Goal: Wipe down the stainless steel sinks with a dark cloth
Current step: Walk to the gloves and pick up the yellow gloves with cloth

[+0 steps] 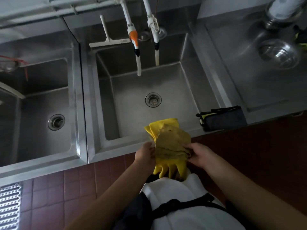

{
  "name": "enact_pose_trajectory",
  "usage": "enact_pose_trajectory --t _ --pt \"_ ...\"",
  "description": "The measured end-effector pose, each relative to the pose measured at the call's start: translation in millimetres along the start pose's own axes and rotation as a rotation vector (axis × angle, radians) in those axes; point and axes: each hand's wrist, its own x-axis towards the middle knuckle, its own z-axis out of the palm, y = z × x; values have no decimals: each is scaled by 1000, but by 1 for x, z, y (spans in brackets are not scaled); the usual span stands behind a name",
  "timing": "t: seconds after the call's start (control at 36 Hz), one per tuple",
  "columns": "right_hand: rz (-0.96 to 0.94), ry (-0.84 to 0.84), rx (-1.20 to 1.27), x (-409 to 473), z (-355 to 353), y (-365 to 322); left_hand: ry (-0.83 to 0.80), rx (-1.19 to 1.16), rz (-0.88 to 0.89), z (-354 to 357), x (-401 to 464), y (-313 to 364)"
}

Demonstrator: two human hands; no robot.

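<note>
Head view: dark cloth (224,118) well beyond fingers (188,149).

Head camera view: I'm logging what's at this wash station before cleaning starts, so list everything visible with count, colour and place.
sinks: two, steel, side by side; centre one below the taps.
drains: two, metal, one in each basin floor.
taps: two, white, one with an orange part, hanging over the centre sink.
squeegee: one, white, on the ledge behind the centre sink.
dark cloth: one, dark grey with yellow-edged layers, folded on the rim right of the centre sink.
bowls: steel, on the right counter; count unclear.
rubber gloves: yellow, held with a yellowish rag.
floor grate: one, metal, bottom left.
left hand, right hand: grip the bundle's sides.
</note>
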Motion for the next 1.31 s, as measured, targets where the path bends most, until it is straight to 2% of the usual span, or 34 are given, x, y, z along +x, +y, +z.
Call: enact_pose_trajectory --t 0.06,0.19,0.31,0.39,0.47,0.58,0.69,0.78,0.86,0.97,1.03,1.11,1.19,1.25,1.31 --pt "-19 -8 -40 0 -3 2 -14 38 -5 -7 1 -4" --pt "-166 -25 -234 0 -12 -1 -173 275 9 -17 8 -8" --pt "-276 4 -385 -4 -12 -5 -214 385 27 -18 20 -7" --pt "-394 46 -489 -8 -9 -9 -219 441 196 -12 23 -9" --pt "-618 121 -659 -13 -7 -14 -258 456 373 -3 18 -8" --pt "-887 156 -920 -27 -10 -17 -333 598 599 6 13 -3" --pt "-1067 125 -885 -51 -18 -16 -393 786 886 9 -1 5" --pt "-1172 104 -779 -72 -26 -17 -540 713 999 11 -16 10" --pt "-1159 52 -686 -81 -32 -23 -607 663 1003 17 -22 13" --pt "-1078 14 -627 -78 -28 -45 -557 607 882 42 -24 20" --pt "-1067 13 -617 -76 -23 -59 -538 584 891 58 -27 28" --pt "-1140 63 -597 -74 -19 -79 -538 515 959 74 -32 44" --pt "-1201 34 -561 -64 -22 -89 -563 449 951 78 -26 50" --pt "-1143 40 -656 -45 -25 -85 -525 443 884 78 -10 40" --pt "-981 96 -836 -19 -32 -75 -412 489 743 77 12 19"
